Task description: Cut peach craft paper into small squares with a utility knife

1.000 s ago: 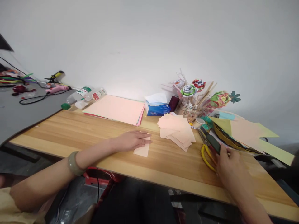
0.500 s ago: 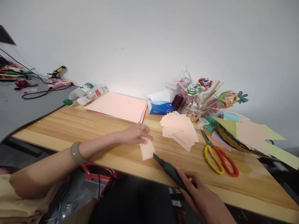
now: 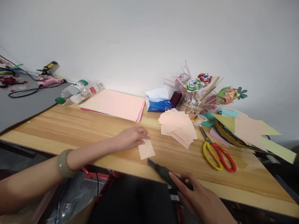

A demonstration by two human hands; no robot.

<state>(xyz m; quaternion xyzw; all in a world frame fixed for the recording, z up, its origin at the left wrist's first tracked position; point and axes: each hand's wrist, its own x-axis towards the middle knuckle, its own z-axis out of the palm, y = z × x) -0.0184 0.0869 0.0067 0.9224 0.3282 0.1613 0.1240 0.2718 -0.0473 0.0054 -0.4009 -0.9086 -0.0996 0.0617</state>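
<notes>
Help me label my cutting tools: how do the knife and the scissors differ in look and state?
The knife is held; the scissors lie untouched on the table. The knife has one dark green handle, the scissors two loops, yellow and red. Both have dark metal blades.

A thick, rounded bangle with a smooth, pale grey-green surface is worn on the left forearm. A thin ring is fitted to the left hand. The legs are covered by black clothing.
</notes>
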